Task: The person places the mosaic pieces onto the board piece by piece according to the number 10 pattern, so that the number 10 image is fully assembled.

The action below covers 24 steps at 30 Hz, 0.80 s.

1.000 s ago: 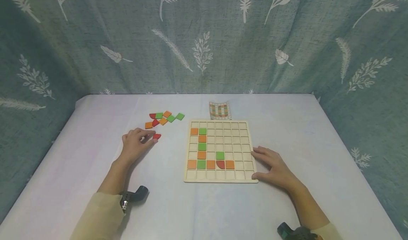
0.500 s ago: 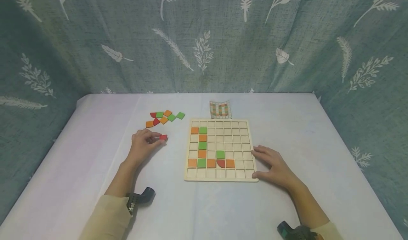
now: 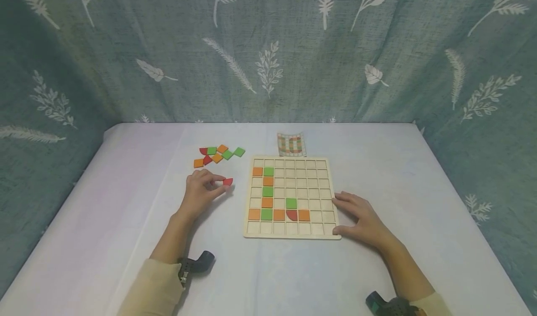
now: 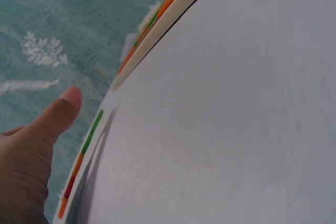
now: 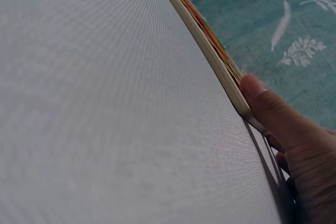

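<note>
My left hand pinches a red quarter-circle tile between thumb and fingertips, raised a little left of the wooden grid board. In the left wrist view the thumb shows, while the pinched tile is hidden. Several orange and green square tiles and one red quarter-circle tile sit in the board's left and lower cells. My right hand rests against the board's right side, fingers spread and relaxed. Seen from the right wrist, its thumb touches the board's corner.
Behind the board lies a small patterned card. Several loose tiles are grouped at the back left, among them an orange square, a red piece and a green square. A leaf-print curtain surrounds the white table.
My left hand has carried the red quarter-circle tile rightward, away from the loose tiles and closer to the board's left edge. The right hand stays at the board's side.
</note>
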Tool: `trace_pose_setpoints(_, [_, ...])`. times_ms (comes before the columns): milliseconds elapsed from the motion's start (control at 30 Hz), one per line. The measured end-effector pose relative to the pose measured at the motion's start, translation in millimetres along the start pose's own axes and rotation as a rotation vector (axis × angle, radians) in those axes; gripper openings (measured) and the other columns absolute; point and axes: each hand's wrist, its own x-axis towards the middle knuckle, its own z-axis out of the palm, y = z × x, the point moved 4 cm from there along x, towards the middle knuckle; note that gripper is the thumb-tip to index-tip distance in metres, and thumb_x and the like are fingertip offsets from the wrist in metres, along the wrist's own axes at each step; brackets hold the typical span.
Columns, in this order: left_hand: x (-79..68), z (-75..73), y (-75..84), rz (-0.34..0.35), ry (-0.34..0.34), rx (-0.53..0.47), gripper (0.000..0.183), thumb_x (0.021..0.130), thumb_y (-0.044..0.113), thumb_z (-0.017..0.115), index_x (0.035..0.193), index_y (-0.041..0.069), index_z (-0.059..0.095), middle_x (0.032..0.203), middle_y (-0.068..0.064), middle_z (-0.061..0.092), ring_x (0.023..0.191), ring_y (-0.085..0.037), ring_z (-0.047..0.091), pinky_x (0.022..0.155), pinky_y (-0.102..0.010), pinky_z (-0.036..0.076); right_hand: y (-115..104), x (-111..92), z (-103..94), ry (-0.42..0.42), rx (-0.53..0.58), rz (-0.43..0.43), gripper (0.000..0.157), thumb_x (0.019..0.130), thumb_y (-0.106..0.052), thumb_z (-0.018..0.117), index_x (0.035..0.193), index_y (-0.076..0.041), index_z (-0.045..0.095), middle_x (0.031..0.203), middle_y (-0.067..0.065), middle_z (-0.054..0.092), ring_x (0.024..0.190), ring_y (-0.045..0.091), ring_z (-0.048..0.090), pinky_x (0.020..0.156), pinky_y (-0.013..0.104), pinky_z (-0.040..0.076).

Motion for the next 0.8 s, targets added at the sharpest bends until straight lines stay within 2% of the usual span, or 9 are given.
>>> trace_pose_setpoints(200, [-0.6, 7.5, 17.0, 0.056, 0.008, -0.005, 0.029, 0.071, 0.019, 0.083, 0.095, 0.007, 0.074, 0.075, -0.003, 0.054, 0.084, -0.019, 0.043, 0.079, -0.039, 0.027, -0.3, 0.1, -0.4, 0.003, -0.001, -0.002, 0.072, 0.061, -0.031, 0.086, 0.123, -0.004, 0.061, 0.13, 0.012, 0.056, 0.125, 0.037, 0.043, 0.099, 0.055, 0.03])
trace_pose_setpoints(500, [-5.8, 16.4, 45.3, 0.2, 0.036, -0.075, 0.028, 0.066, 0.019, 0.086, 0.09, 0.008, 0.074, 0.071, -0.001, 0.052, 0.08, -0.016, 0.042, 0.08, -0.038, 0.029, -1.8, -1.3, 1.8, -0.014, -0.003, 0.024, 0.075, 0.061, -0.033, 0.086, 0.125, -0.004, 0.06, 0.133, 0.012, 0.054, 0.127, 0.035, 0.041, 0.101, 0.055, 0.029])
trace_pose_setpoints(800, [-8.3, 38.5, 70.6, 0.349, 0.025, -0.121, 0.029, 0.061, 0.02, 0.088, 0.085, 0.01, 0.074, 0.068, 0.002, 0.051, 0.076, -0.014, 0.041, 0.076, -0.036, 0.03, -1.0, -0.7, 0.1, -0.012, 0.004, 0.017, 0.075, 0.06, -0.032, 0.086, 0.125, -0.004, 0.06, 0.133, 0.011, 0.054, 0.127, 0.036, 0.041, 0.101, 0.055, 0.029])
